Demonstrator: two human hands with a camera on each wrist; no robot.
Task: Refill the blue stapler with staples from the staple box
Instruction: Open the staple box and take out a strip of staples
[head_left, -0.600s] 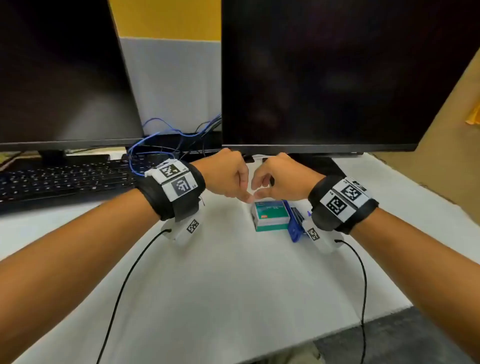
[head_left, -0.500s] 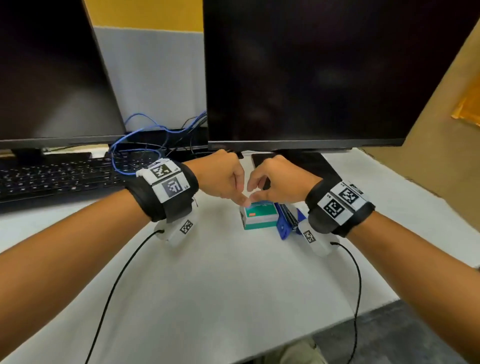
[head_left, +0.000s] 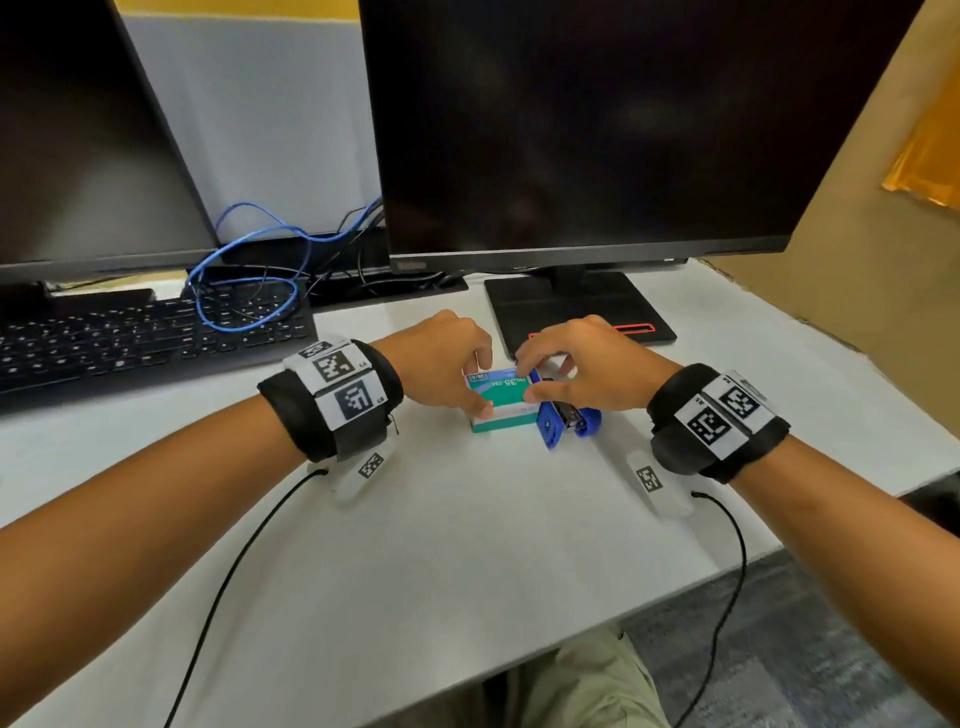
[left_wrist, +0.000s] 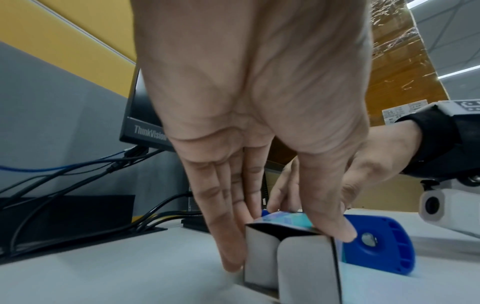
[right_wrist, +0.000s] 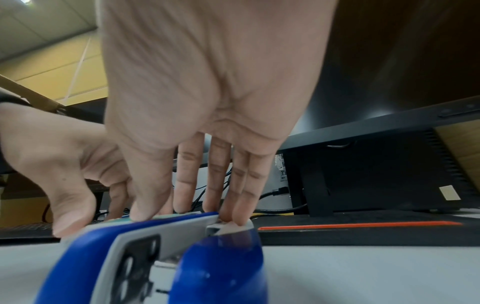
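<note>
The blue stapler (head_left: 563, 418) lies on the white desk (head_left: 467, 545), roughly midway between the left and right edges and nearer the back edge than the front, just in front of the monitor stand (head_left: 576, 306). It is seen opened, its two blue halves spread apart and a grey metal part exposed between them in the right wrist view (right_wrist: 145, 253). The staple box (head_left: 498, 402), teal and white, rests on the desk touching the stapler's left side; in the left wrist view its near end (left_wrist: 291, 259) is shown with grey flaps.

The box is pinched by the left hand (head_left: 441, 364), with the thumb (left_wrist: 330, 216) on the side next to the stapler and the fingers (left_wrist: 228, 236) laid nearly straight down the opposite side, their tips at the desk surface. The right hand (head_left: 587, 364) is arched over both things: its thumb (right_wrist: 148, 197) is pressed on the box top at the stapler's edge, and the tips of its outer fingers (right_wrist: 241, 209) are set on the stapler's far end. Whether anything is actually gripped by it cannot be told.

A black keyboard (head_left: 130, 338) sits toward the back left of the desk, with a blue cable (head_left: 249, 270) looped over its right end. Two dark monitors (head_left: 597, 130) stand along the back edge.
</note>
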